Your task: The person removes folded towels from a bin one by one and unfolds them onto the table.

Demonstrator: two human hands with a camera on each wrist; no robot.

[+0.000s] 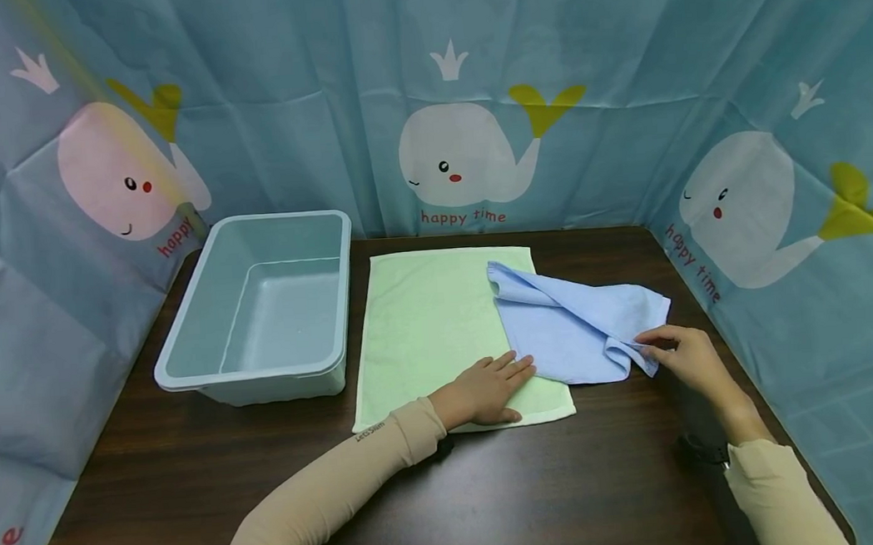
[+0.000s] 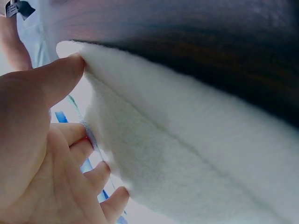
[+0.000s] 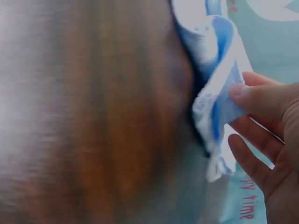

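Note:
A light green towel (image 1: 432, 323) lies spread flat on the dark wooden table. Across its right side and onto the wood lies a blue towel (image 1: 561, 340), rumpled, with its upper part folded over. My left hand (image 1: 485, 390) rests with extended fingers on the green towel, fingertips at the blue towel's left edge. At the blue towel's lower right corner, my right hand (image 1: 685, 361) pinches the cloth between thumb and fingers. The right wrist view shows the thumb (image 3: 240, 91) pressed on the blue fabric, whose edge hangs in loose folds.
To the left of the towels stands a grey-blue plastic basin (image 1: 289, 315) with nothing in it. A blue curtain (image 1: 284, 107) printed with whales encloses the back and sides of the table (image 1: 555, 490).

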